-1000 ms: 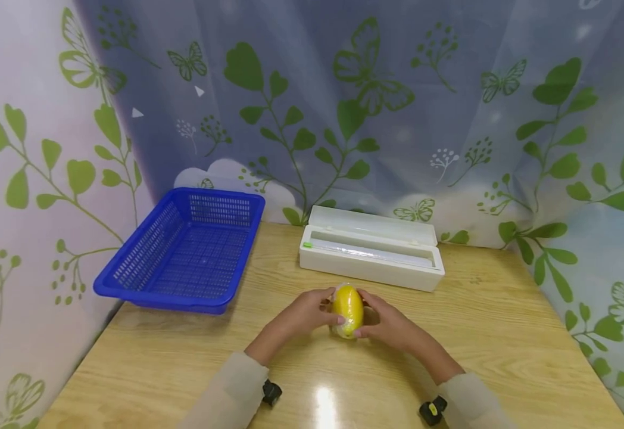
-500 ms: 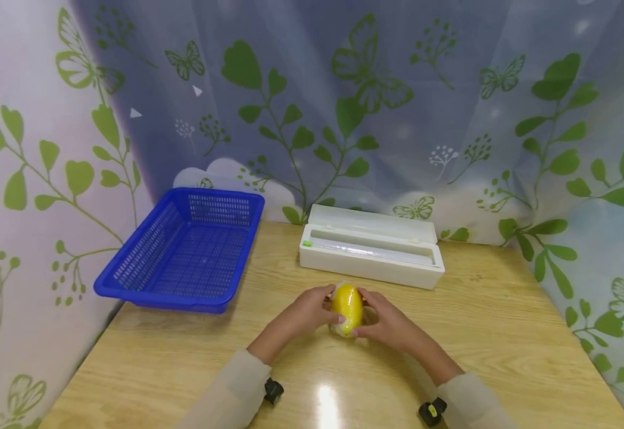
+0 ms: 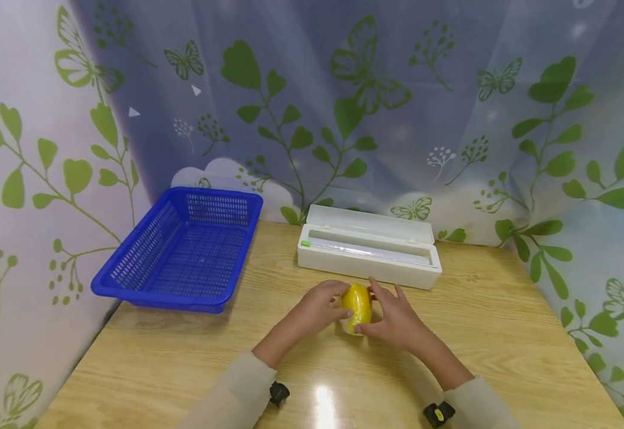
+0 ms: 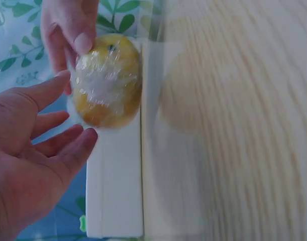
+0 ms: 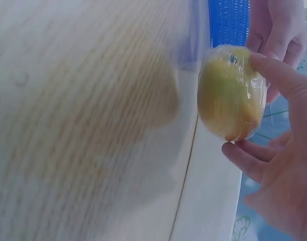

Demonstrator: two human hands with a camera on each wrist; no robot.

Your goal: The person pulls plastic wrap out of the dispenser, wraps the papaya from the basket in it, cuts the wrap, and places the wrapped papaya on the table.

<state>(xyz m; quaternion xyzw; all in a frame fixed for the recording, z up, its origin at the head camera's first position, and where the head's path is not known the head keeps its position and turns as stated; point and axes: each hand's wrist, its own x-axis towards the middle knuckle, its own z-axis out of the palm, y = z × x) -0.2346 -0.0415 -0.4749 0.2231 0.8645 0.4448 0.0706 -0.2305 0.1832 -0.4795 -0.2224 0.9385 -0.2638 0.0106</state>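
A yellow oval fruit (image 3: 357,305), mango-like in shape and wrapped in clear film, is between the two hands in front of the white box. My right hand (image 3: 398,319) holds it by its ends: in the right wrist view the thumb (image 5: 266,65) presses the upper end, and a fingertip (image 5: 231,148) meets the lower end. My left hand (image 3: 317,307) is spread at the fruit's left side, fingers fairly straight. In the left wrist view its fingertips (image 4: 88,136) lie right by the wrapped surface. Film wrinkles thickly on the side facing that camera.
Behind the hands stands a white box (image 3: 365,272), lid raised, with a clear film roll (image 3: 368,250) and a green slider (image 3: 305,243). A blue basket (image 3: 226,295) sits at the left on the wooden table (image 3: 505,333). A patterned curtain hangs behind.
The fruit and both hands have shifted slightly right. The right hand's fingers have straightened and spread, and the left hand's fingers have loosened from the fruit.
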